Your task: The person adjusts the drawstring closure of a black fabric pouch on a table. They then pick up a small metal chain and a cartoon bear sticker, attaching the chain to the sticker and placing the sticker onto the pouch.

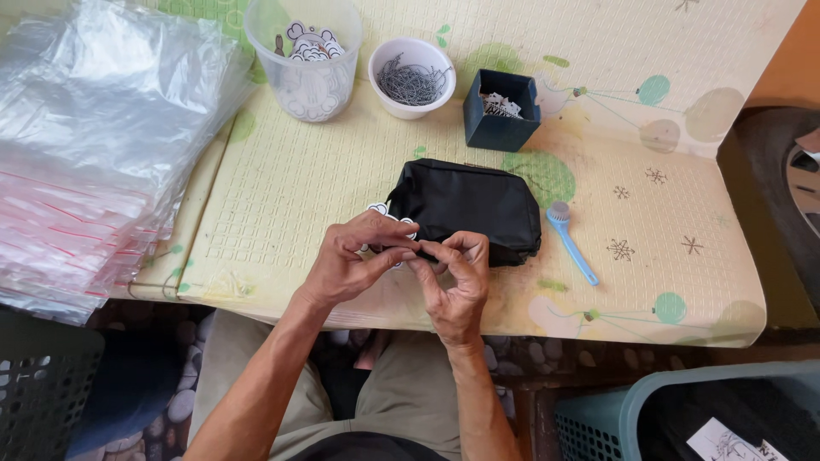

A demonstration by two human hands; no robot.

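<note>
A black zip pouch lies on a pale yellow foam mat. My left hand and my right hand meet at its near left corner. Both pinch at the same spot there. A small white cut-out charm shows just above my left fingers, next to the pouch. What exactly sits between my fingertips is hidden by the fingers.
At the back stand a clear tub of white charms, a white bowl of metal clips and a dark blue box. A light blue brush lies right of the pouch. Clear plastic bags are stacked left. Baskets stand at both lower corners.
</note>
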